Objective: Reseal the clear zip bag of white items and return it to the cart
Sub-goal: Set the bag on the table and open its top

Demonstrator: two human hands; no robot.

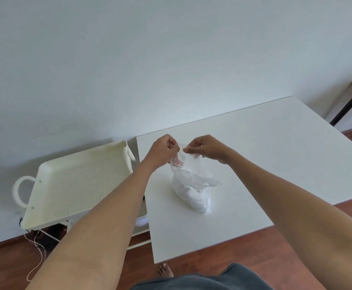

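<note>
Clear plastic zip bag [188, 181] of white items stands mid-table [275, 164] | left hand [163, 149] and right hand [205, 147] pinch its top strip, close together at 12 o'clock | seal probably unfinished | soft, light, slippery; grip the stiffer zip edge | cream cart [45, 174] at 9 o'clock
</note>
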